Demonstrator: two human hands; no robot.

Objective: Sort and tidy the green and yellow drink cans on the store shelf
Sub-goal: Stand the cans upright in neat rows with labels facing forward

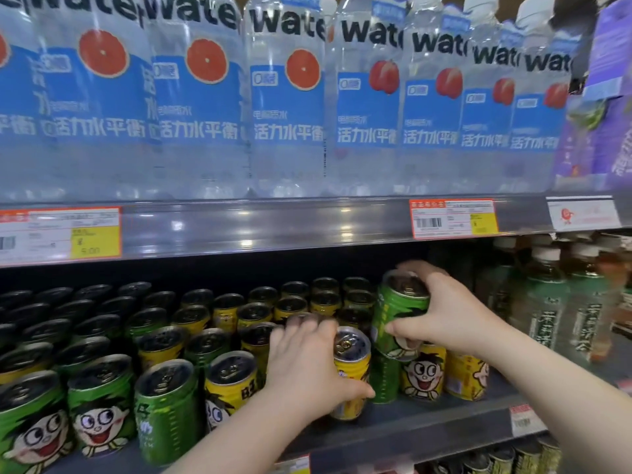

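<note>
Left hand point(304, 367): grasping a yellow can point(350, 367) standing on the shelf point(427, 425).
Right hand point(444, 313): grasping a green can point(396, 313), lifted, tilted.

Packed cans point(164, 336) fill the shelf's left and middle. Bare shelf floor point(533, 367) lies open between the rightmost yellow cans point(466, 374) and the tea bottles point(547, 302).

We have a single head-worn view, facing the shelf rail point(307, 224) straight on and tilted slightly down. We sit close: bottles point(287, 97) fill the frame above that rail, cans point(164, 401) crowd below it.
</note>
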